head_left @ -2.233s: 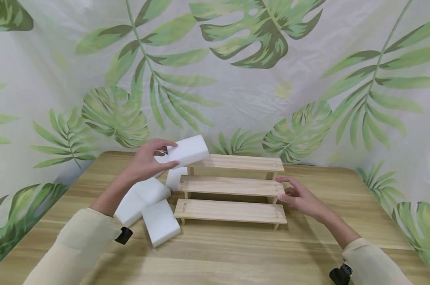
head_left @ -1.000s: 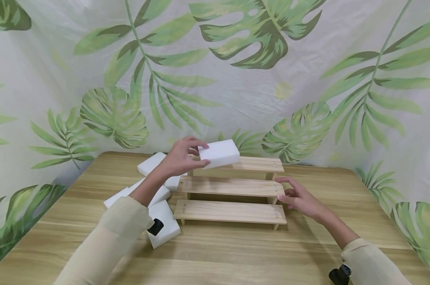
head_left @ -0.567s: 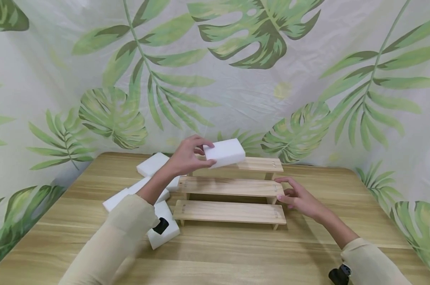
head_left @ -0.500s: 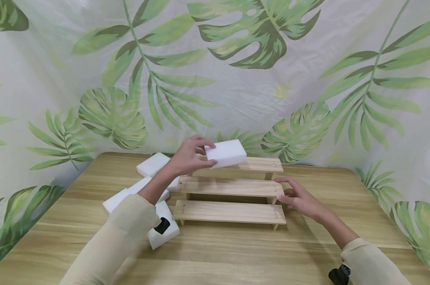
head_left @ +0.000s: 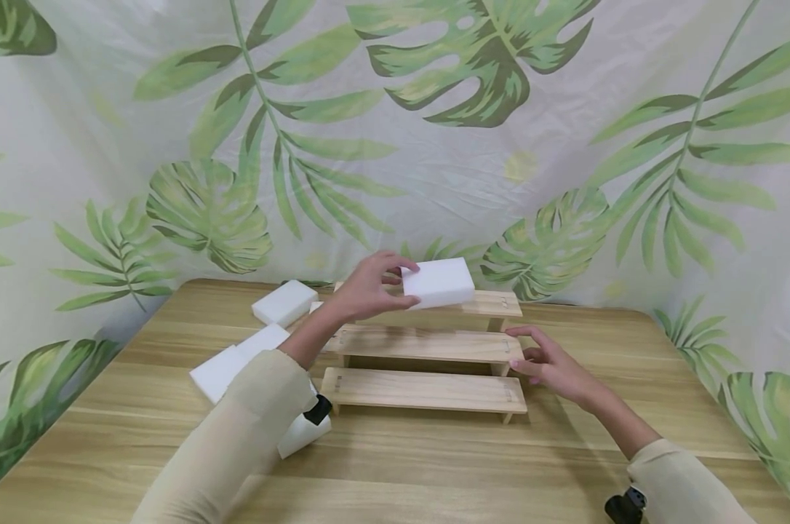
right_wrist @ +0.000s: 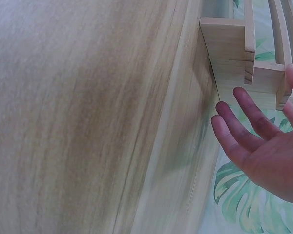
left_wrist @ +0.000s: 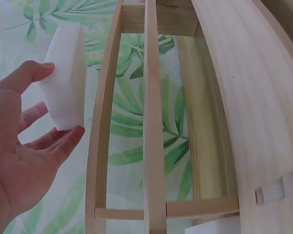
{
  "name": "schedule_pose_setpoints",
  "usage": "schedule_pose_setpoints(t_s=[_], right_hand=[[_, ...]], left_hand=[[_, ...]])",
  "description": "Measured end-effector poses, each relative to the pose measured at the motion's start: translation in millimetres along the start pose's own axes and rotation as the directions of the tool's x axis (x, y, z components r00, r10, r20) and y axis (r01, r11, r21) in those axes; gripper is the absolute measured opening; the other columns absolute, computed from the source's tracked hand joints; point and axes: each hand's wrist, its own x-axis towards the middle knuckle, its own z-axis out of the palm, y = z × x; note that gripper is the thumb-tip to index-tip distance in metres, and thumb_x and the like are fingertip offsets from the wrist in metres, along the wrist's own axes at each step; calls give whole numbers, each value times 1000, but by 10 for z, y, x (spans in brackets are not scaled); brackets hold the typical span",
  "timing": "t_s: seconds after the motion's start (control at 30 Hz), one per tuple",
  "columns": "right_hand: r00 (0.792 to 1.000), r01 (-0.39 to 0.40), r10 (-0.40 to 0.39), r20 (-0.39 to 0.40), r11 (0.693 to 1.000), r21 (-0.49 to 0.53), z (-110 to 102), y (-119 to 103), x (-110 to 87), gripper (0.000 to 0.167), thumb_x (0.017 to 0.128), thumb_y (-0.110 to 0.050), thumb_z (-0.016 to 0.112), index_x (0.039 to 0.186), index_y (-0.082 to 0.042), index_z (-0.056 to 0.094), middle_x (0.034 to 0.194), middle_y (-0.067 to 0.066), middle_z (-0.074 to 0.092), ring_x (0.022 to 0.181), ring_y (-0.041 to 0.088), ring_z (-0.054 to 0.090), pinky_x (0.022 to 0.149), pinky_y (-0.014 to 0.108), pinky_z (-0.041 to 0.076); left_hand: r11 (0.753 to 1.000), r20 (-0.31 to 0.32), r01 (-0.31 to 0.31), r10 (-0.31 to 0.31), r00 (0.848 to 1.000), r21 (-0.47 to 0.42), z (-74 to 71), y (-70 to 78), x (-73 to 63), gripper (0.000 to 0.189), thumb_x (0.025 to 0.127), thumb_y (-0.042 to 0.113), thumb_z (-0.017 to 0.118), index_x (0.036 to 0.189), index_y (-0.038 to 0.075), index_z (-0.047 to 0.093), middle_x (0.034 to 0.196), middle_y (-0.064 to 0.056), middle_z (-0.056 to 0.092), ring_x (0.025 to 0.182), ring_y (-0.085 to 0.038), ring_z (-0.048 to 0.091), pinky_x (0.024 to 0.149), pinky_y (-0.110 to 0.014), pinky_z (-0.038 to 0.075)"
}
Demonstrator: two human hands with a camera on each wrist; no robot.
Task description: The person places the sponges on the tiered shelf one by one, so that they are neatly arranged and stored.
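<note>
My left hand (head_left: 372, 287) pinches a white foam block (head_left: 441, 282) between thumb and fingers. The block hangs over the top step of a three-step wooden stand (head_left: 428, 342). In the left wrist view, a gap separates the block (left_wrist: 68, 78) from the stand's top board (left_wrist: 100, 122). At the right end of the middle step, my right hand (head_left: 548, 367) pinches the board's corners with thumb and index finger. Seen in the right wrist view, the other fingers (right_wrist: 249, 114) of that hand spread out below the step ends (right_wrist: 283, 92).
Several more white foam blocks (head_left: 285, 302) lie left of the stand, partly hidden by my left forearm. One foam block (head_left: 303, 435) lies near the stand's front left corner. A leaf-printed cloth (head_left: 434, 182) hangs behind the wood-grain table (head_left: 434, 473).
My left hand has carried the foam block rightward, from the stand's left end to over the right half of the top step. The right hand has stayed at the middle step.
</note>
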Motion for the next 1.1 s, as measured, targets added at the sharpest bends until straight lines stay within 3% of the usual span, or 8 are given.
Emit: schedule_pose_setpoints(t_s=[0.4, 0.73, 1.1], right_hand=[[1000, 7, -7, 5, 1000, -5, -7, 3, 12, 57, 104, -18, 62, 153, -7, 37, 113, 20, 70, 111, 32, 64, 87, 47, 55], [1000, 15, -15, 9, 1000, 4, -9, -28, -13, 57, 104, -16, 61, 154, -5, 34, 112, 20, 71, 109, 30, 65, 86, 48, 55], [1000, 13, -13, 17, 1000, 19, 5, -36, -11, 59, 104, -15, 62, 154, -4, 33, 118, 24, 69, 114, 36, 64, 88, 51, 55]], left_hand=[[1000, 47, -13, 13, 999, -16, 200, 49, 196, 37, 87, 8, 82, 119, -6, 67, 127, -21, 62, 117, -36, 62, 99, -41, 55], [1000, 67, -23, 23, 997, -8, 397, 58, 320, 35, 88, 7, 81, 117, -6, 68, 122, -19, 59, 114, -30, 58, 99, -35, 56], [1000, 65, 30, -30, 997, -2, 492, 64, 332, 36, 88, 7, 81, 118, -6, 69, 132, -22, 57, 121, -38, 63, 97, -33, 56]])
